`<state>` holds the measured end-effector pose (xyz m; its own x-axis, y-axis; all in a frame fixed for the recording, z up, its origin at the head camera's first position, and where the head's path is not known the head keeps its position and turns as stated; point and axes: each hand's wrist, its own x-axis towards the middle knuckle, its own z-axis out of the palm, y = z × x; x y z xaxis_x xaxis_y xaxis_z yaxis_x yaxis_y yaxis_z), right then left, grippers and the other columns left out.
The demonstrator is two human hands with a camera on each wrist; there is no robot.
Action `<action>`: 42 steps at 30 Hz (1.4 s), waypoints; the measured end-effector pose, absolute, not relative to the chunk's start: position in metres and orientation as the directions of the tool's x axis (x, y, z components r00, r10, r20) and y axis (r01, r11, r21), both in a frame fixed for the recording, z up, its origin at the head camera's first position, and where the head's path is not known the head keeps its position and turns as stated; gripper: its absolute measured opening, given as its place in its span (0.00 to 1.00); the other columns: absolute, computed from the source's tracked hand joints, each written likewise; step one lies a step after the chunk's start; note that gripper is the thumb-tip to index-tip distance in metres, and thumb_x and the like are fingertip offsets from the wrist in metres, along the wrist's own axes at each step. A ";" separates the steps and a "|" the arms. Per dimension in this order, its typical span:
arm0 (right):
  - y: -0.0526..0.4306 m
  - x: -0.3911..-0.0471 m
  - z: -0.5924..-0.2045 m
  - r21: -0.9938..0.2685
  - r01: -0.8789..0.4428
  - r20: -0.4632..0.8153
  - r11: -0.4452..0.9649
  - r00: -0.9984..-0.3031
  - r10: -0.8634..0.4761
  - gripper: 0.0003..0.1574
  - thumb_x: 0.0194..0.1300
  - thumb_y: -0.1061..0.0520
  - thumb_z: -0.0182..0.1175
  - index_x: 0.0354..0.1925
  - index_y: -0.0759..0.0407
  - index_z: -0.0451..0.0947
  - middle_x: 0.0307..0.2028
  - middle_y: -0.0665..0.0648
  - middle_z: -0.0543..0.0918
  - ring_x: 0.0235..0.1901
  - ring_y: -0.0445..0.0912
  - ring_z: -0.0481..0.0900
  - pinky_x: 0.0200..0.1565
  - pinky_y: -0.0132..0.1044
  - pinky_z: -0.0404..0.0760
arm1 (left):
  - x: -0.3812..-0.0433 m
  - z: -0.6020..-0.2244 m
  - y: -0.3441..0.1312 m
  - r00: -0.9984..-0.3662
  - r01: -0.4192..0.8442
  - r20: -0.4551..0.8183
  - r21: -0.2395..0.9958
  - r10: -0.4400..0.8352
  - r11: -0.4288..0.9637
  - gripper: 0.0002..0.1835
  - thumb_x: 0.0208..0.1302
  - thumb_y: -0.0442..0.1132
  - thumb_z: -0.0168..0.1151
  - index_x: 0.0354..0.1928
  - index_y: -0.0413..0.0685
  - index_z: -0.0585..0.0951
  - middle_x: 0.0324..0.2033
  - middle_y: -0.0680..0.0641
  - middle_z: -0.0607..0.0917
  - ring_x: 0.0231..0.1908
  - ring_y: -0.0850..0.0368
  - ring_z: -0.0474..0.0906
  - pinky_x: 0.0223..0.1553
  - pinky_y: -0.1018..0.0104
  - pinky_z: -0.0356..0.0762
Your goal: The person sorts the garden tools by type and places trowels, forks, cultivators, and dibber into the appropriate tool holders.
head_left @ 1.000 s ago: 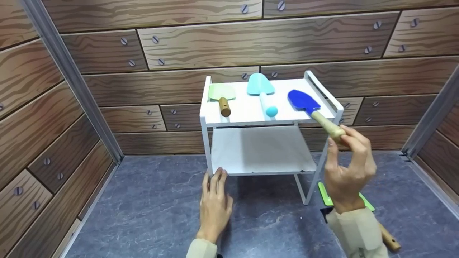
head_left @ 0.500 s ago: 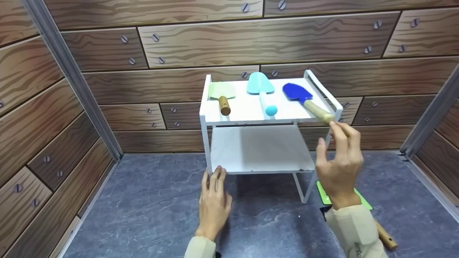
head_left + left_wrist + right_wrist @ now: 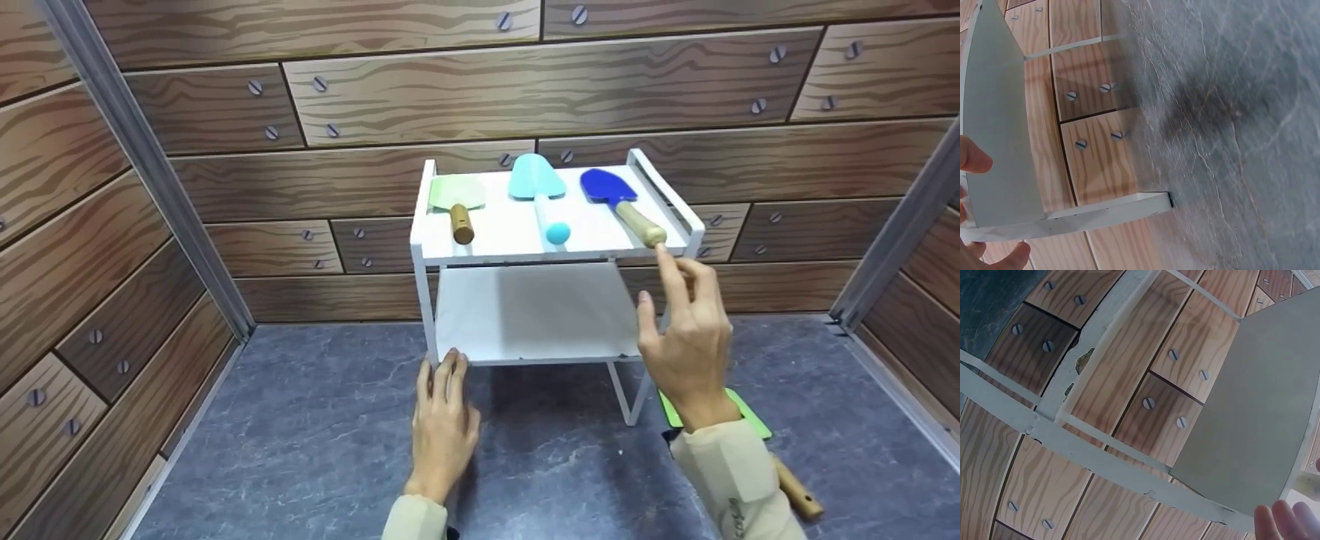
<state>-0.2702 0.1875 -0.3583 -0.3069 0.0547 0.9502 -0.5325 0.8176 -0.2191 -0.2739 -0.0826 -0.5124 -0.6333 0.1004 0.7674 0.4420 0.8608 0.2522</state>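
On the right side of the white shelf stand's (image 3: 502, 225) top, the blue shovel (image 3: 609, 189) lies with its blade near the back edge and its pale handle end close to the front right corner. A second ago that handle stuck out past the corner, and the right hand (image 3: 688, 341) had its end in a pinch. Now the shovel sits farther in, and the pinch is gone. One fingertip touches the end of the handle. The fingers look long and loose, and the thumb is well apart from them, so the hand is wide and grips nothing.

This means the blue shovel looks almost set in its place, making a row of three. The aqua shovel (image 3: 537, 180) is in the middle, and the pale green scoop (image 3: 457, 193) is by the left edge. Those two have not moved on the stand.

The left hand (image 3: 441, 435) stays at the front left corner of the lower shelf (image 3: 525, 315), fingers loose and touching it. A bright green tool (image 3: 750, 417) lies on the floor (image 3: 300, 420), partly hidden by the right arm.
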 end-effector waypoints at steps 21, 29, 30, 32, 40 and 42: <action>0.218 -0.256 -0.399 -0.240 -0.508 0.912 0.827 -0.411 0.012 0.29 0.54 0.71 0.67 0.57 0.69 0.79 0.43 0.69 0.78 0.37 0.63 0.78 0.33 0.59 0.80 | -0.274 -0.508 -0.081 -0.671 0.459 0.731 0.280 0.122 0.843 0.38 0.52 0.27 0.69 0.68 0.35 0.71 0.68 0.38 0.70 0.69 0.28 0.61 0.65 0.43 0.71; 0.244 -0.239 -0.447 -0.283 -0.420 0.840 0.862 -0.542 0.011 0.20 0.53 0.71 0.69 0.47 0.71 0.80 0.42 0.68 0.79 0.40 0.63 0.78 0.35 0.59 0.82 | -0.272 -0.509 -0.083 -0.654 0.464 0.745 0.258 0.131 0.848 0.38 0.50 0.26 0.70 0.67 0.34 0.71 0.68 0.36 0.70 0.69 0.27 0.60 0.70 0.41 0.63; 0.247 -0.237 -0.451 -0.290 -0.400 0.829 0.869 -0.559 0.020 0.19 0.52 0.71 0.70 0.45 0.71 0.81 0.42 0.68 0.79 0.40 0.63 0.78 0.34 0.60 0.82 | -0.272 -0.509 -0.084 -0.650 0.464 0.748 0.251 0.134 0.850 0.38 0.50 0.26 0.70 0.67 0.34 0.71 0.67 0.36 0.70 0.69 0.28 0.60 0.70 0.41 0.63; 0.252 -0.233 -0.458 -0.306 -0.363 0.810 0.880 -0.585 0.040 0.17 0.52 0.71 0.70 0.43 0.70 0.81 0.41 0.67 0.79 0.40 0.63 0.78 0.34 0.61 0.81 | -0.273 -0.509 -0.083 -0.643 0.464 0.752 0.236 0.142 0.854 0.38 0.50 0.27 0.69 0.67 0.34 0.71 0.67 0.36 0.70 0.69 0.28 0.60 0.70 0.41 0.63; 0.261 -0.226 -0.476 -0.336 -0.295 0.776 0.894 -0.625 0.085 0.13 0.52 0.71 0.69 0.39 0.71 0.82 0.38 0.67 0.80 0.39 0.64 0.78 0.36 0.62 0.80 | -0.273 -0.507 -0.082 -0.636 0.447 0.758 0.212 0.142 0.869 0.36 0.51 0.28 0.68 0.65 0.33 0.72 0.66 0.35 0.71 0.68 0.30 0.62 0.69 0.43 0.66; 0.262 -0.225 -0.479 -0.334 -0.287 0.775 0.898 -0.626 0.088 0.13 0.51 0.71 0.70 0.38 0.70 0.82 0.37 0.67 0.80 0.38 0.64 0.78 0.35 0.62 0.79 | -0.272 -0.507 -0.083 -0.644 0.440 0.752 0.209 0.144 0.873 0.36 0.51 0.28 0.68 0.66 0.33 0.72 0.65 0.36 0.71 0.67 0.29 0.63 0.68 0.43 0.68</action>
<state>-0.2253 0.2618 -0.4793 -0.6259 0.0884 0.7749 -0.2867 0.8979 -0.3341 -0.2724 -0.0826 -0.5068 -0.6435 0.1440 0.7518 0.4400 0.8733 0.2093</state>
